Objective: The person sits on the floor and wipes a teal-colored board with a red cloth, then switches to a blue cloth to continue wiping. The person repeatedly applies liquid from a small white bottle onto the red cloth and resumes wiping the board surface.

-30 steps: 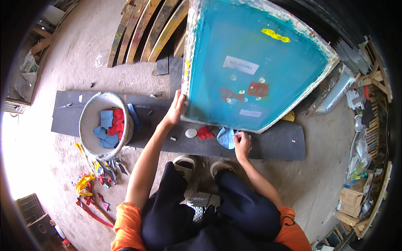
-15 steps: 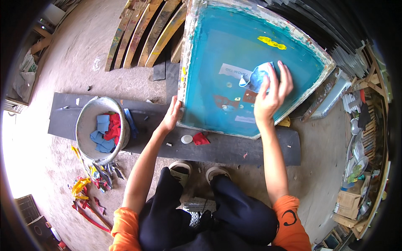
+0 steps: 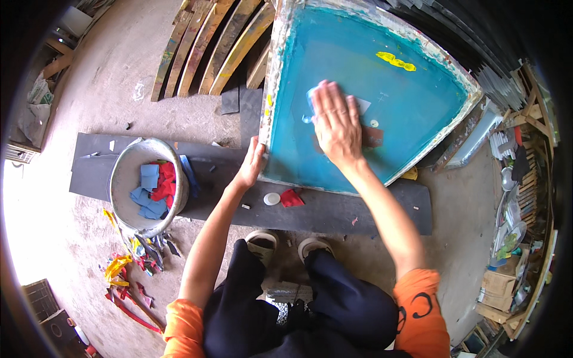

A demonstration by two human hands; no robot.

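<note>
A large framed screen (image 3: 406, 101) with a turquoise mesh and a pale, paint-stained frame stands tilted on a dark board (image 3: 370, 209). My left hand (image 3: 252, 162) grips its left frame edge near the lower corner. My right hand (image 3: 334, 122) lies flat on the mesh, pressing a light blue cloth (image 3: 313, 96) whose edge shows at my fingertips. Yellow smears (image 3: 395, 59) mark the upper mesh, and a reddish patch (image 3: 373, 137) sits beside my right hand.
A grey metal basin (image 3: 128, 179) with blue and red cloth scraps sits on the board at left. A red scrap (image 3: 292, 197) and a small white lid (image 3: 271, 198) lie near my feet. Wooden frames (image 3: 209, 48) lean behind. Coloured scraps (image 3: 128, 274) litter the floor; cluttered shelves (image 3: 519, 197) stand at right.
My right hand lifted the blue cloth from the board up onto the mesh, then slid it left across the screen. My left hand kept its hold on the frame edge.
</note>
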